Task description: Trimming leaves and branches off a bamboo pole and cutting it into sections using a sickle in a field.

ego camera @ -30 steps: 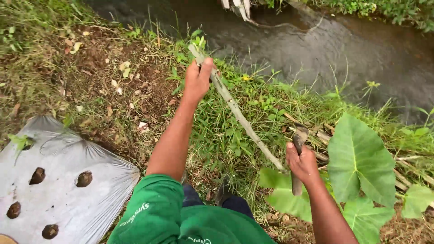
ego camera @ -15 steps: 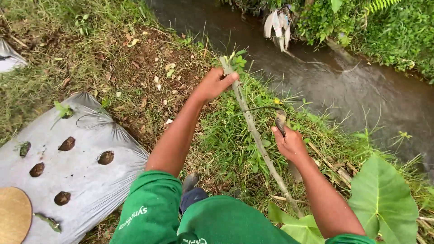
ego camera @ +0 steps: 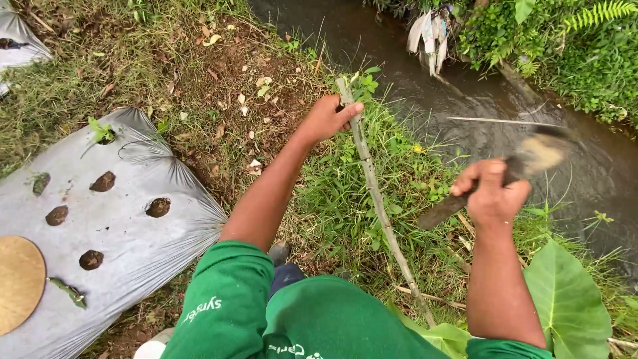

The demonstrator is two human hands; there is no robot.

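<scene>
On the grassy bank by the stream, left hand is closed round the top of a thin leaning stick, w/ its lower end down in the grass. Right hand is clenched on the handle of a blade tool, blurred, raised over the water side. Risk as I see it: a swing landing high could catch the left hand's fingers, since they sit right on the stick. Wet slope nearby, footing could slip. Grey plastic mulch sheet lies well apart, left.
</scene>
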